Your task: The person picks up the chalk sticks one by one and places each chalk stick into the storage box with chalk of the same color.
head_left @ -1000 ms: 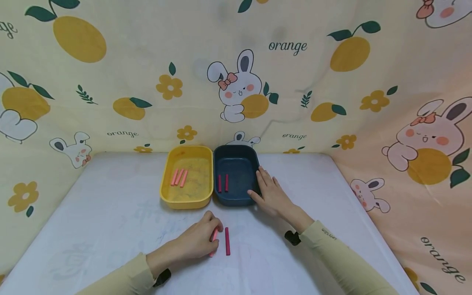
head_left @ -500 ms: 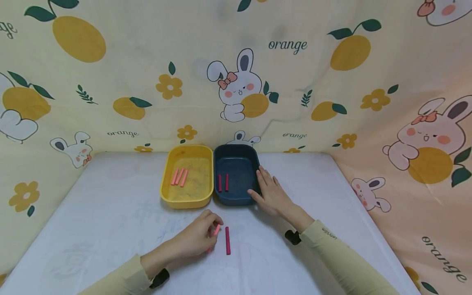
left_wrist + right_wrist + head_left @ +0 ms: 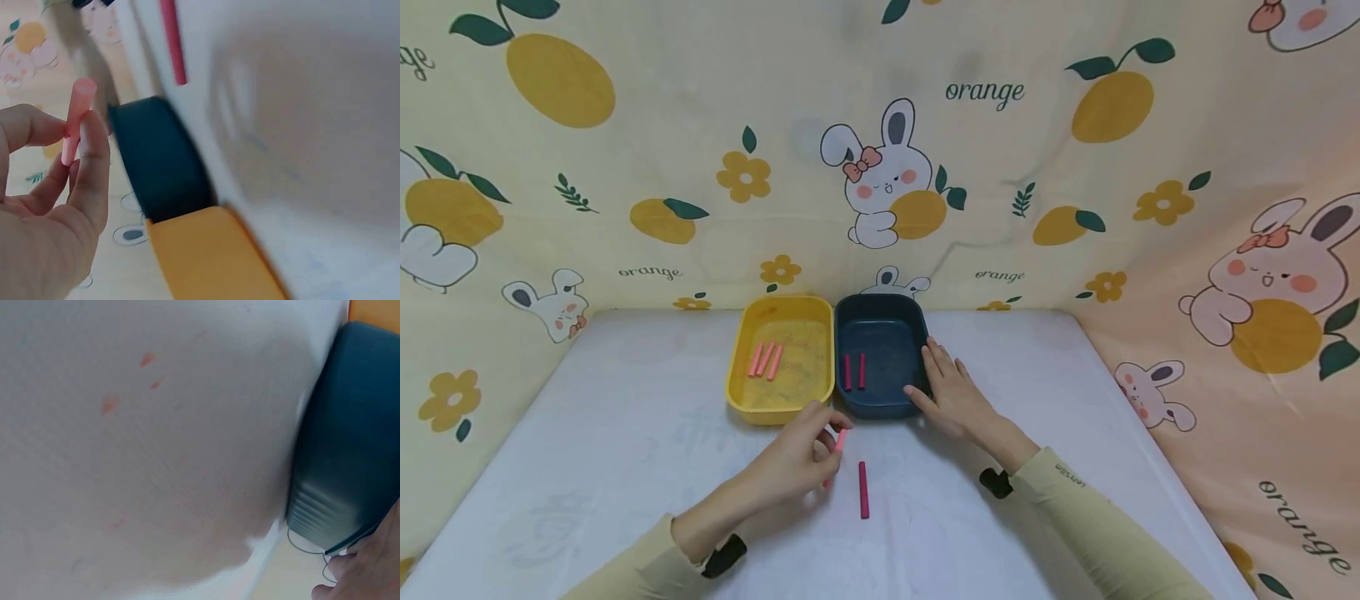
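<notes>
My left hand [image 3: 797, 454] pinches a light pink chalk-like stick [image 3: 840, 440] between thumb and fingers, just in front of the yellow box. The left wrist view shows the stick [image 3: 80, 103] held up, clear of the table. A darker crimson stick [image 3: 863, 490] lies on the table to the right of that hand. My right hand [image 3: 955, 396] rests with fairly straight fingers on the right side of the dark blue box [image 3: 887, 408], thumb over its near right rim. Several light pink sticks [image 3: 765, 361] lie in the yellow box [image 3: 782, 414]; two crimson sticks [image 3: 854, 372] lie in the blue one.
The two boxes stand side by side, touching, near the back of the white table [image 3: 647, 433]. Behind them hangs a printed cloth [image 3: 700, 125] with rabbits and oranges. Pinkish smudges [image 3: 147, 359] mark the tabletop in the right wrist view.
My left hand has lifted the light pink stick off the table and brought it up and forward toward the boxes. My right hand has stayed on the blue box.
</notes>
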Available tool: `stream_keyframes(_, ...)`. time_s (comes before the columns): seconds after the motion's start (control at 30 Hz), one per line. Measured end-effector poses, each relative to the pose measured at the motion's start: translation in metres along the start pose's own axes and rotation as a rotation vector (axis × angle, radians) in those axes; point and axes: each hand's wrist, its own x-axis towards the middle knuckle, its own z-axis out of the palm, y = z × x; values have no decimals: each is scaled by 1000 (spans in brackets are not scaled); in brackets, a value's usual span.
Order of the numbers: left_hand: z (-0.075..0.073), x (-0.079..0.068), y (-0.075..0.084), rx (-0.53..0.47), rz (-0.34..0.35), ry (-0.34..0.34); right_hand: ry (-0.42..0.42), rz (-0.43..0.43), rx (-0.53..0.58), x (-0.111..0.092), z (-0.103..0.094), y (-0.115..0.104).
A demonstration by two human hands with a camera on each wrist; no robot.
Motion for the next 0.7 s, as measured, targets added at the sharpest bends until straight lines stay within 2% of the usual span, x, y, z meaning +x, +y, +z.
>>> stream_keyframes(0.37,-11,16,17,-5,-19,187,3,-5,2,0,1,1)
stream_keyframes(0.7,-33,36,12,-16,7,289,16,-15,1,0,1,1)
